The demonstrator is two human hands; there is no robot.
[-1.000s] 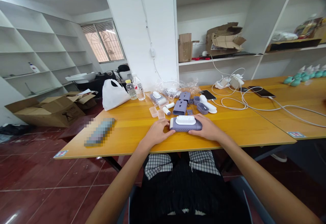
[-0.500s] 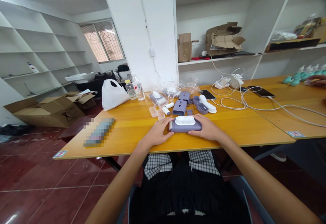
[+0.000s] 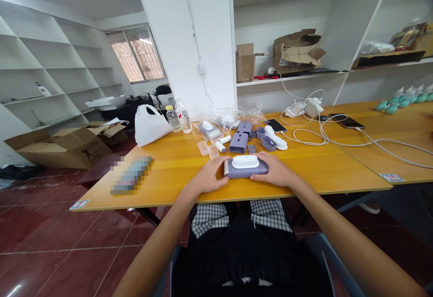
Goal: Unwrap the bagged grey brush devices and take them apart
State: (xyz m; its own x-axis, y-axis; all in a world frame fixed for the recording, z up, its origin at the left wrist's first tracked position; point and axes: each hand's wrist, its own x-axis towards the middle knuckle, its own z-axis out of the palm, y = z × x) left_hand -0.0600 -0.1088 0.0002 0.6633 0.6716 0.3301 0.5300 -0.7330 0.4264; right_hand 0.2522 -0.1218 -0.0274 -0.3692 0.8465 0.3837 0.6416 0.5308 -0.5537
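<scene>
A purple oblong case (image 3: 246,173) lies across the table in front of me, with a white bristled brush (image 3: 246,161) on its upper side. My left hand (image 3: 210,175) is curved around the case's left end, thumb in front and fingers behind. At the opposite end, my right hand (image 3: 272,169) grips the case between thumb and fingers. Just beyond are purple case shells (image 3: 239,141), small white bottles (image 3: 220,146), clear little boxes (image 3: 213,152), an oval purple cup (image 3: 269,143) and a long white piece (image 3: 275,139).
Clear plastic wrapping (image 3: 233,117) lies at the back. A white plastic bag (image 3: 150,125) and two bottles (image 3: 179,119) stand back left. Phones (image 3: 347,121) and tangled white cables (image 3: 324,130) spread to the right. A pixelated object (image 3: 131,177) sits at the left edge.
The purple case has tipped slightly towards me, showing more of the brush's top. A co-worker's hand at the far right has gone out of view.
</scene>
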